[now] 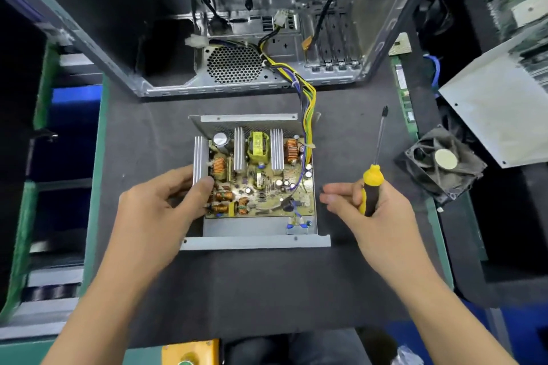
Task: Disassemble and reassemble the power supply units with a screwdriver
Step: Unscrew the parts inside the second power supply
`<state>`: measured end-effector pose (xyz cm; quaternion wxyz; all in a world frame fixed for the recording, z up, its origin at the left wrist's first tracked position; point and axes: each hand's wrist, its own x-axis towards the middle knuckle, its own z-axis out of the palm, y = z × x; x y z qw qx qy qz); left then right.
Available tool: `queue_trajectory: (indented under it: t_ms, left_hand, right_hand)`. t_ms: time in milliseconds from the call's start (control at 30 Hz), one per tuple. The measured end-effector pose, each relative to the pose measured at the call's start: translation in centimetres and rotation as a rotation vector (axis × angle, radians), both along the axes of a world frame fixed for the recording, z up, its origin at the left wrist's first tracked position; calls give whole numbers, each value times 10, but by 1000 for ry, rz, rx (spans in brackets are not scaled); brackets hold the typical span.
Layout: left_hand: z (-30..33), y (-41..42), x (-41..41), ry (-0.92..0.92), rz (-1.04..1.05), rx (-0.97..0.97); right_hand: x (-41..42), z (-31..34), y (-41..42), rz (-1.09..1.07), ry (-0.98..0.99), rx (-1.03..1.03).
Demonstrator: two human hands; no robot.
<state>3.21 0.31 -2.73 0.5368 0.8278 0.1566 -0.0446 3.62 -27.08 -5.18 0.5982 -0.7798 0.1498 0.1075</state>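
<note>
An opened power supply unit (255, 234) lies in the middle of the dark mat, its lid off and its circuit board (267, 190) with heatsinks, coils and capacitors exposed. My left hand (160, 204) grips the unit's left side, thumb on the left heatsink. My right hand (370, 210) hovers just right of the unit, holding a screwdriver (374, 169) with a yellow and black handle, its shaft pointing away from me. A bundle of yellow, black and purple wires (308, 104) runs from the unit's far right corner into the computer case.
An open silver computer case (237, 68) stands behind the unit. To the right lie a dusty black fan (441, 161), a grey metal cover (501, 107) and a green memory stick (404, 95). Green table edges border the mat on both sides.
</note>
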Motion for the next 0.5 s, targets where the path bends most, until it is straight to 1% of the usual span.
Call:
queue_trajectory:
  t_ms: [100,167,200,267,367,500]
  left_hand:
    - [1,8,-2,45,-29,-189]
    - [1,16,-4,56,44,-255]
    - [1,20,-6,47,109,-252]
    - [0,33,-12,8,220,-184]
    - [-2,54,-27,-41,260,-58]
    - [-5,74,-43,-81,297,42]
  right_hand:
    - [2,-2,1,43,-7,-43]
    - [4,-2,2,62,-17,-72]
    - [4,-1,2,71,-20,-89]
    - [6,2,4,106,-36,-133]
    - [6,5,7,188,-56,-176]
    - [8,5,7,241,-91,-280]
